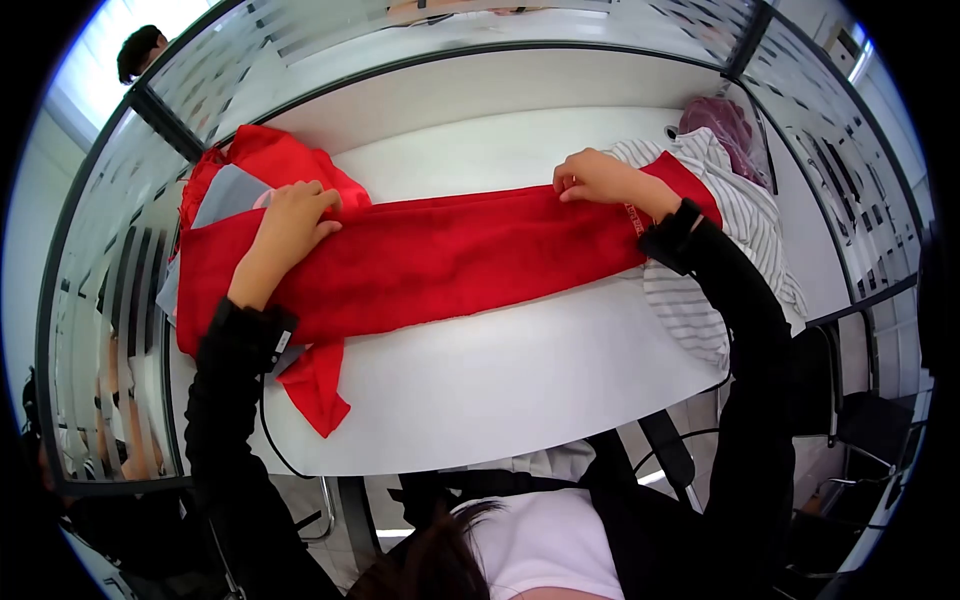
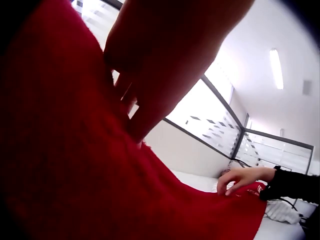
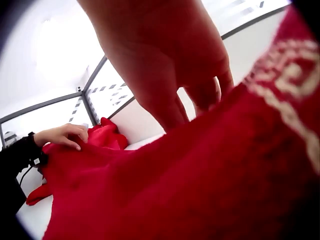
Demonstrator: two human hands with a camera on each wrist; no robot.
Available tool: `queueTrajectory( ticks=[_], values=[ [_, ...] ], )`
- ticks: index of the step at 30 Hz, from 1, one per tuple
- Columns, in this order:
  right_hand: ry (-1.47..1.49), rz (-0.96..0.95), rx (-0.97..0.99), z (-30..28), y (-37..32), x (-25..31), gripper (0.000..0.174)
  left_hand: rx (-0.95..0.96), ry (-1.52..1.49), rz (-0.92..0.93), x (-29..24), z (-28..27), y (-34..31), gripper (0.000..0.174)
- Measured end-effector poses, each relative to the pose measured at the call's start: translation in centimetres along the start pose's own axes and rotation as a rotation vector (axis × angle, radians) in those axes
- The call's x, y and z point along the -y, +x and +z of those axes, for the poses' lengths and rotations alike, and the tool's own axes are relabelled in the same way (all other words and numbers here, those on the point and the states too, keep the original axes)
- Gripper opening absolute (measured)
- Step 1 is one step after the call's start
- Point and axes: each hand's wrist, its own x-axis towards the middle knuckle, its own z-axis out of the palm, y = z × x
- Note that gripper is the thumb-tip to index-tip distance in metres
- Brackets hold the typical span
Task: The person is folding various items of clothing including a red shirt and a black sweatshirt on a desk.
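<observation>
A long red towel (image 1: 450,262) stretches across the white table, folded into a strip, with a pale woven pattern (image 3: 295,77) near its right end. My left hand (image 1: 292,232) pinches its far edge toward the left end. Farther right, my right hand (image 1: 612,181) holds the same edge between curled fingers and thumb. In the left wrist view the towel's red cloth (image 2: 75,150) fills the near side, and some of the left fingertips are hidden at its edge. The right wrist view shows the right fingers (image 3: 200,95) reaching down at the edge, their tips partly behind the cloth.
Under the towel's left end lie bright red cloth (image 1: 290,160) and a grey cloth (image 1: 228,192). A striped white cloth (image 1: 685,310) lies under its right end. Behind that sits a purple bundle in clear plastic (image 1: 722,130). Framed partitions (image 1: 500,48) border the white table (image 1: 480,385).
</observation>
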Motion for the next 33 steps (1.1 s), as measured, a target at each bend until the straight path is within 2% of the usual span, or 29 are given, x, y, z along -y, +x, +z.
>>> queueTrajectory(
  ticks=[1,4,6,9,12,15,19,22,25,28,31,33],
  values=[
    [0.017,0.030,0.027,0.2,0.1,0.0,0.016,-0.036,-0.080,0.010,0.1,0.3,-0.1,0.026],
    [0.026,-0.002,-0.099,0.8,0.0,-0.8,0.017,-0.110,-0.312,0.082,0.1,0.4,-0.1,0.023],
    [0.059,0.003,-0.076,0.9,0.2,-1.3,0.017,-0.137,-0.436,0.153,0.1,0.5,0.1,0.019],
    [0.077,0.027,-0.014,1.0,0.5,-1.8,0.018,-0.128,-0.381,0.141,0.0,0.5,0.3,0.017],
    [0.066,0.035,0.010,1.0,0.6,-2.0,0.019,-0.046,-0.256,0.092,0.5,1.2,0.4,0.015],
    [0.080,0.053,0.015,0.5,0.4,-1.7,0.019,-0.098,-0.372,0.057,0.7,1.5,0.7,0.013],
    [0.067,0.055,-0.027,0.4,0.4,-2.0,0.016,-0.069,-0.523,-0.112,0.6,1.1,1.0,0.012],
    [0.136,0.086,-0.038,0.4,0.6,-2.2,0.020,-0.080,-0.487,-0.144,0.7,1.2,1.1,0.013],
    [0.025,0.116,-0.037,0.8,1.0,-2.2,0.022,-0.119,-0.435,-0.157,0.8,1.9,1.4,0.013],
    [-0.125,0.062,-0.083,1.5,1.4,-2.4,0.026,-0.145,-0.309,-0.157,0.8,2.5,1.5,0.016],
    [-0.362,0.163,-0.142,1.7,1.1,-2.0,0.027,-0.080,-0.113,-0.258,0.1,2.2,1.4,0.022],
    [-0.344,0.115,-0.280,0.6,-0.3,-2.4,0.028,-0.157,0.077,-0.114,0.7,1.6,0.7,0.026]
  ],
)
